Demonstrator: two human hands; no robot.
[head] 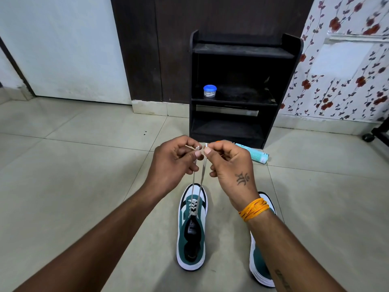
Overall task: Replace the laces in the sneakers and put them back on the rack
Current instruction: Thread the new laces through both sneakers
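Since the white lace point(199, 182) is limp and light, both grips pinch its stiff tips, left hand point(174, 160) and right hand point(229, 165), at twelve o'clock above the green sneaker point(192, 228).

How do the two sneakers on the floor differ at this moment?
The left sneaker shows whole, while the right sneaker is largely hidden behind the right forearm. The left sneaker has a white lace through its lower eyelets, both ends pulled up by the left hand and right hand; no lace can be seen on the right sneaker. Both are teal and white, toes toward the rack.
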